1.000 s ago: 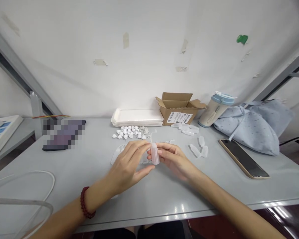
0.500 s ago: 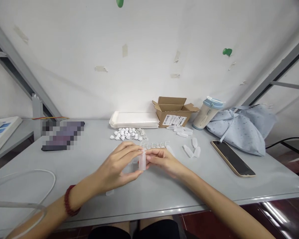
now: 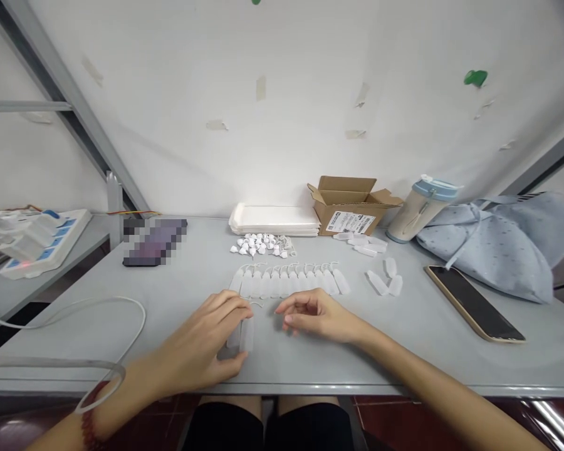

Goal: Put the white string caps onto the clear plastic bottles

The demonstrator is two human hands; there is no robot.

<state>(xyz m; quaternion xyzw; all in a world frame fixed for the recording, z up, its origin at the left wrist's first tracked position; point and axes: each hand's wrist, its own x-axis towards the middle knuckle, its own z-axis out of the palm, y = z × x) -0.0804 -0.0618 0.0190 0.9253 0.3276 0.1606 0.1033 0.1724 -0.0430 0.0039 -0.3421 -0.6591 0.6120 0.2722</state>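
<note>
My left hand [image 3: 211, 341] is closed on a small translucent plastic bottle [image 3: 247, 335], gripping its ends between thumb and fingers, low over the table. A second such bottle [image 3: 234, 337] lies close beside it, partly behind the fingers. My right hand [image 3: 317, 316] hovers just to the right, fingers loosely bent and apart, with nothing between them. Beyond both hands lies a row of several translucent bottles [image 3: 289, 283], side by side, with thin white straps at their far ends. Behind the row sits a pile of small white caps [image 3: 258, 244].
At the back stand a stack of white envelopes [image 3: 275, 220], an open cardboard box [image 3: 350, 207] and a tumbler [image 3: 420, 210]. Loose bottles [image 3: 378, 283], a phone [image 3: 474, 305] and a blue cloth bag [image 3: 502, 250] lie right. A white cable [image 3: 143, 319] crosses the left side.
My left hand has lowered the bottle toward the table, nearer the front edge. My right hand has let go of it and moved apart to the right. The view has shifted left.
</note>
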